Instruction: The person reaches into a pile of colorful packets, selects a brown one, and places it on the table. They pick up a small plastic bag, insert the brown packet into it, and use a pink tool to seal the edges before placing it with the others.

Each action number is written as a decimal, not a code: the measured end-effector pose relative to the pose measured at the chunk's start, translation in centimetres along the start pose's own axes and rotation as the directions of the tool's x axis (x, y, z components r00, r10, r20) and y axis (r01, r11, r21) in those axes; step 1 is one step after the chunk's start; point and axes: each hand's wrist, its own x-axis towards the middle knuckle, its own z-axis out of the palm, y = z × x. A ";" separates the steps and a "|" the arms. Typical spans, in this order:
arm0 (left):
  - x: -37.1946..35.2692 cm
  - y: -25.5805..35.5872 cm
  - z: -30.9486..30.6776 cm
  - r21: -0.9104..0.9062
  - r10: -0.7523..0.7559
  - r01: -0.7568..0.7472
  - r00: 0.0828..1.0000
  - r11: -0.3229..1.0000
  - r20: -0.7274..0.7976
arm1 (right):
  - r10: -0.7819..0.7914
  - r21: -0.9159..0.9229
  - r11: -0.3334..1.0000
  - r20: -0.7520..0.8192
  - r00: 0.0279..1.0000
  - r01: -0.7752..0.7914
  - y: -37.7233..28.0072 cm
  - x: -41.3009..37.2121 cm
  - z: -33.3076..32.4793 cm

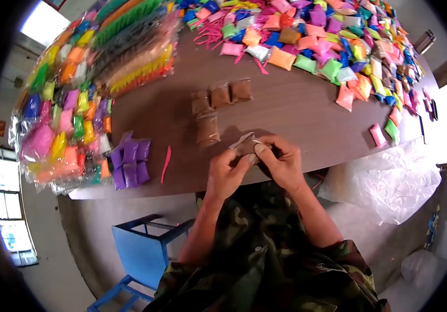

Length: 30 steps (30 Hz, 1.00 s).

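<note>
From the head camera, the left hand (227,176) and the right hand (284,164) meet over the near edge of the brown wooden table (291,112), both pinching one small brown powder-filled plastic packet (246,145) between thumbs and fingertips. Just beyond it lie four matching brown packets (215,106), three in a row and one nearer. To the left sits a cluster of purple packets (130,162) beside a thin pink strip (165,163). A heap of many-coloured packets (337,47) covers the far right of the table.
</note>
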 end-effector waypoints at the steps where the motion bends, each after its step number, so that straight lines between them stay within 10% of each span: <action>1: 0.0 -0.1 -0.1 0.007 -0.009 0.009 1.000 1.000 -0.013 | 0.008 0.009 1.000 0.012 1.000 -0.009 -0.4 0.0 0.2; 30: -0.2 1.1 -0.4 -0.046 0.020 -0.019 1.000 0.999 0.015 | 0.061 -0.018 0.998 -0.003 0.998 -0.061 -0.6 -0.4 0.4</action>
